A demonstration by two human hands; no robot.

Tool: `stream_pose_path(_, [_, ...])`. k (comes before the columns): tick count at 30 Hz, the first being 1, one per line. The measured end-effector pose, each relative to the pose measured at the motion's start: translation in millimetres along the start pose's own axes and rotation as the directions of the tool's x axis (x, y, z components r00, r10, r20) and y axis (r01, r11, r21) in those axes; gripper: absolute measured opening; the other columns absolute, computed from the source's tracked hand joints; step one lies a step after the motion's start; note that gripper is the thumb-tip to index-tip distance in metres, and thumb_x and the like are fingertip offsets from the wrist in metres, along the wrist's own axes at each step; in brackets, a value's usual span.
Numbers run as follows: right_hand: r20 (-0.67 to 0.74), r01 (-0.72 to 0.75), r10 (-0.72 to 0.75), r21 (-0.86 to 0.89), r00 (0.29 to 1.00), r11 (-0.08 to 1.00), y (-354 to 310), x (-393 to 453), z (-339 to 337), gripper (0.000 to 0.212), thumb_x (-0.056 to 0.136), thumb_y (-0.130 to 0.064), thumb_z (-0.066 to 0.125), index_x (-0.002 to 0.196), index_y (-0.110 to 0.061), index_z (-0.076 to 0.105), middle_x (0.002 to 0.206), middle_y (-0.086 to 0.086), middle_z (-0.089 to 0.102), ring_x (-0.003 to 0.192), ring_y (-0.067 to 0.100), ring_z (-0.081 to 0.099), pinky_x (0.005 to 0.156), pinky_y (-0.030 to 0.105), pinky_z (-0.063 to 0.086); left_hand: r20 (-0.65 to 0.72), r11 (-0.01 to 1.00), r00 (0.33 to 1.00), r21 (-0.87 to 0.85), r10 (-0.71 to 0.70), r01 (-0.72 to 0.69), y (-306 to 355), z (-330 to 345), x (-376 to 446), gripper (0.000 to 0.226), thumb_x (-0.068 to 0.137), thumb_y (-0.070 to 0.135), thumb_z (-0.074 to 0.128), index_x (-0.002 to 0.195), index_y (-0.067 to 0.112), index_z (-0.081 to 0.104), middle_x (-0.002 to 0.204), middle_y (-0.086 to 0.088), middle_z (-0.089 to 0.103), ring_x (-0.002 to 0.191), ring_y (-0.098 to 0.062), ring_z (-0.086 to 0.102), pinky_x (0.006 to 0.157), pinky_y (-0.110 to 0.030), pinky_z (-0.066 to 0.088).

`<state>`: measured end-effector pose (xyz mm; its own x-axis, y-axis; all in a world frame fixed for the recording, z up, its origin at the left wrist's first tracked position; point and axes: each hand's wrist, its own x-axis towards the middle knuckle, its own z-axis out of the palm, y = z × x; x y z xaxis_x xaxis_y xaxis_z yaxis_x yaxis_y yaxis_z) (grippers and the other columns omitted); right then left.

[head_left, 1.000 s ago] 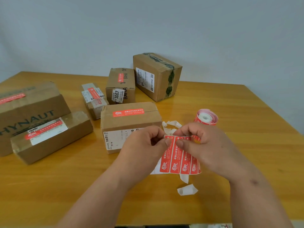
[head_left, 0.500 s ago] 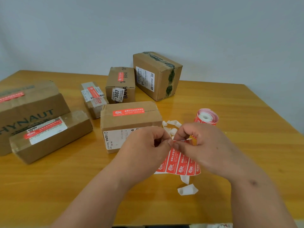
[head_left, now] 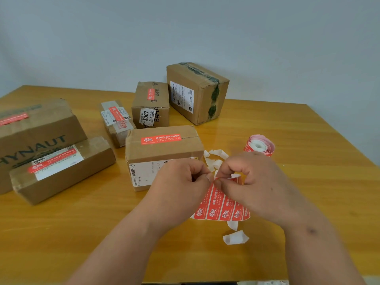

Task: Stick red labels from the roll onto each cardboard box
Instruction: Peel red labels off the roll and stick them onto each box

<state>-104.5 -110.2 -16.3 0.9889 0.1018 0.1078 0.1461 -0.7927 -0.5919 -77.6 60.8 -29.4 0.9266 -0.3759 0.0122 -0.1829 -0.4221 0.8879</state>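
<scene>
My left hand [head_left: 183,182] and my right hand [head_left: 255,179] meet at the top edge of a strip of red labels [head_left: 222,206] and both pinch it there. The strip hangs toward the table. The red label roll [head_left: 259,148] lies behind my right hand. Several cardboard boxes stand on the wooden table [head_left: 308,182]. The middle box [head_left: 162,149], the long box [head_left: 61,167], the big box [head_left: 37,132], a small taped box [head_left: 117,122] and the BAHA box [head_left: 151,103] each show a red label. On the far box [head_left: 197,91] I see none.
White backing scraps [head_left: 213,159] lie between the middle box and the roll, and another scrap [head_left: 235,237] lies near the table's front edge. A pale wall rises behind the table.
The strip has tipped from upright toward the table while my fingers work at its top edge. My hands have drawn closer together. The boxes and roll have not moved.
</scene>
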Motion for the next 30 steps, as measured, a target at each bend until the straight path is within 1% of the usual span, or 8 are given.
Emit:
stream_pose_path(5, [-0.029,0.030,-0.032,-0.042,0.999,0.999,-4.6,-0.1,0.8,0.018,0.081,-0.037,0.071,0.068,-0.030,0.060,0.075,-0.018,0.059,0.088,0.001,0.054,0.085,0.022,0.035,-0.003,0.999,0.999,-0.040,-0.033,0.033,-1.2,0.8,-0.3,0.028,0.092,0.036,0.060,0.066,0.026,0.061,0.070,0.010,0.069,0.070,-0.003,0.069,0.053,-0.009,0.045])
stream_pose_path(8, [-0.062,0.047,-0.050,-0.042,0.997,0.998,-6.0,-1.1,1.8,0.020,0.081,-0.033,0.073,0.067,-0.031,0.059,0.072,-0.022,0.057,0.093,-0.007,0.049,0.084,0.015,0.029,-0.003,0.996,0.998,-0.070,-0.058,0.058,-0.8,1.2,-1.7,0.029,0.092,0.036,0.060,0.065,0.026,0.061,0.067,0.012,0.069,0.067,-0.001,0.069,0.051,-0.009,0.044])
stream_pose_path(12, [-0.058,0.012,-0.012,0.003,0.998,1.000,-1.5,-0.7,2.8,0.014,0.079,-0.045,0.069,0.073,-0.034,0.063,0.082,-0.020,0.061,0.099,0.004,0.052,0.086,0.025,0.040,0.008,0.990,0.997,-0.113,-0.083,0.084,-0.8,-0.2,-1.9,0.026,0.092,0.039,0.059,0.072,0.025,0.065,0.071,0.009,0.071,0.071,-0.003,0.070,0.055,-0.012,0.049])
stream_pose_path(14, [-0.040,-0.012,0.014,0.052,0.999,0.999,-0.4,-0.3,1.1,0.012,0.079,-0.046,0.070,0.075,-0.036,0.065,0.086,-0.018,0.064,0.101,0.009,0.055,0.078,0.029,0.048,0.026,0.987,0.995,-0.128,-0.094,0.096,-0.2,-0.8,-1.7,0.025,0.091,0.042,0.057,0.075,0.025,0.065,0.073,0.009,0.072,0.072,-0.002,0.070,0.056,-0.012,0.048])
stream_pose_path(18, [-0.034,-0.009,0.014,0.145,0.999,0.989,-4.5,-2.0,-5.2,0.009,0.079,-0.037,0.071,0.075,-0.030,0.068,0.080,-0.014,0.069,0.075,-0.003,0.065,0.057,0.014,0.048,0.068,0.977,0.994,-0.185,-0.092,0.103,0.3,-3.2,-2.7,0.030,0.086,0.052,0.053,0.085,0.026,0.068,0.078,0.007,0.073,0.076,-0.006,0.072,0.068,-0.020,0.057])
stream_pose_path(21, [-0.014,-0.033,0.036,0.172,0.999,0.985,-6.5,-3.8,-6.2,0.009,0.079,-0.037,0.071,0.075,-0.031,0.067,0.082,-0.013,0.070,0.072,-0.004,0.066,0.055,0.014,0.049,0.085,0.965,0.992,-0.236,-0.096,0.114,-0.3,-6.0,-3.3,0.033,0.084,0.052,0.052,0.087,0.024,0.069,0.080,0.004,0.074,0.078,-0.009,0.072,0.076,-0.026,0.058])
stream_pose_path(25, [-0.001,-0.050,0.051,0.209,0.999,0.977,-7.7,-4.8,-6.0,0.009,0.079,-0.033,0.074,0.076,-0.029,0.067,0.080,-0.011,0.070,0.071,-0.003,0.067,0.054,0.012,0.049,0.096,0.971,0.992,-0.215,-0.080,0.099,-1.1,-7.7,-3.5,0.026,0.091,0.040,0.058,0.083,0.018,0.067,0.078,0.004,0.074,0.078,-0.010,0.072,0.075,-0.024,0.058])
stream_pose_path(30, [0.018,-0.085,0.083,0.197,0.996,0.977,-9.8,-5.2,-5.4,0.013,0.079,-0.034,0.075,0.077,-0.031,0.063,0.082,-0.010,0.071,0.071,0.000,0.069,0.054,0.017,0.053,0.061,0.976,0.994,-0.197,-0.086,0.097,-1.3,-5.5,-2.7,0.026,0.091,0.041,0.057,0.083,0.018,0.066,0.077,0.005,0.074,0.075,-0.009,0.072,0.072,-0.022,0.057])
